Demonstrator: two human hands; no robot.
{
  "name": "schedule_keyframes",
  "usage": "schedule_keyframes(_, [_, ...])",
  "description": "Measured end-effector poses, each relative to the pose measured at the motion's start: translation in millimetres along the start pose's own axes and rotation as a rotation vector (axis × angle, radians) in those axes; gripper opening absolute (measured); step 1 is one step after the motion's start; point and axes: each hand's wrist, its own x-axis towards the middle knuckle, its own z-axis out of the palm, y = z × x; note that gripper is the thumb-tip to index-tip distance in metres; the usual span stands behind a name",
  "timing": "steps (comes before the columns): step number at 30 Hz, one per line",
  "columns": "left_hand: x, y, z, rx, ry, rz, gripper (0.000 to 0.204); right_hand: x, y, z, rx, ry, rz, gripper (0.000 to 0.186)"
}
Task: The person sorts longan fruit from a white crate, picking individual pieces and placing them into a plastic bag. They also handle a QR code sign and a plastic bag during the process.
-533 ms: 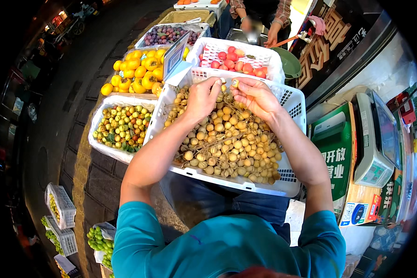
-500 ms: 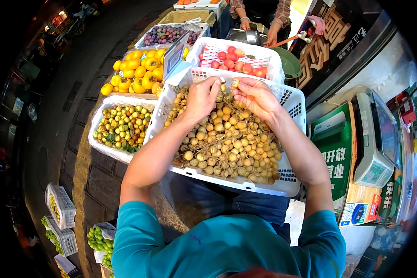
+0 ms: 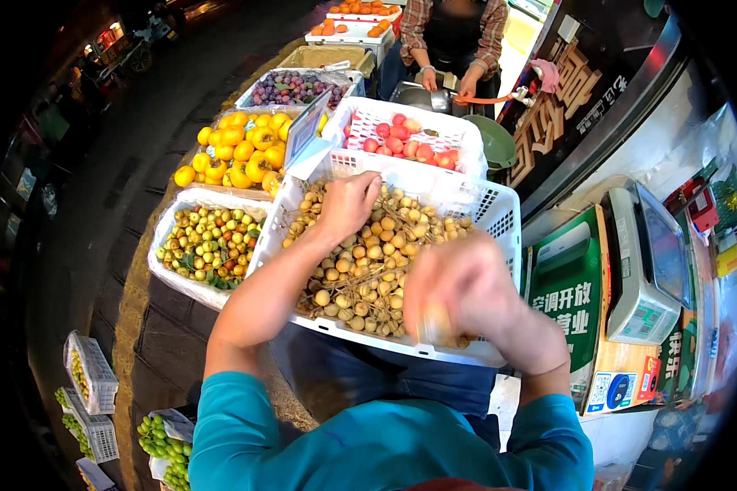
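Tan longans (image 3: 368, 282) on thin brown stems fill a white plastic basket (image 3: 508, 262) in front of me. My left hand (image 3: 350, 206) is over the basket's far left part, its fingers curled closed; whatever they pinch is hidden. Much closer to me, my right hand (image 3: 465, 286) is raised above the basket's near right side and smeared by motion. Its fingers are closed around a blurred tan longan (image 3: 436, 321).
Crates of jujubes (image 3: 209, 245), persimmons (image 3: 241, 151), plums (image 3: 295, 88) and red fruit (image 3: 405, 135) adjoin the basket. A scale (image 3: 643, 262) stands on a counter at right. Beyond, a person in plaid sleeves (image 3: 418, 33) handles a metal bowl (image 3: 442, 101).
My hands were together at the basket's far side. The right has swung back toward me with the longan; the left has lowered slightly and drawn left. The view has shifted a little.
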Motion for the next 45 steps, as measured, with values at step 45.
schedule_keyframes(45, [5.2,11.7,5.8,-0.721,-0.248,-0.409,0.026,-5.0,61.9,-14.3,0.272,1.040,0.149,0.017])
